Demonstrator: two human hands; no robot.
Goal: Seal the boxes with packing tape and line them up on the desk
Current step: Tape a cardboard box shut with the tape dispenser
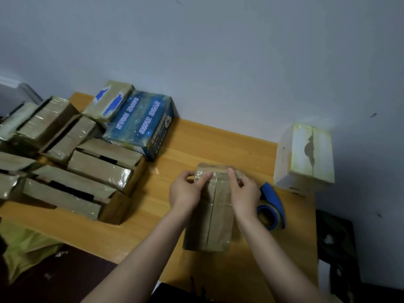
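Forearms outstretched, left hand (185,191) and right hand (245,191) clamp fingers (204,179) onto the box (209,221).

I count one table (196,138) and, all told, eleven boxes that I can make out. Nine are plain brown: one single brown box (209,215) near the front, and eight in the brown pile (98,169) at the left. That pile runs off the edge and blurs there, so eight is my best count, not a sure one. One of the eight bears blue patches (109,101). Then there is one dark blue printed box (140,123) and one whitish box (303,154). One blue tape dispenser (273,200) holds one roll. Two hands show, a left hand (185,191) and a right hand (246,191). One yellow-green bag (26,248).
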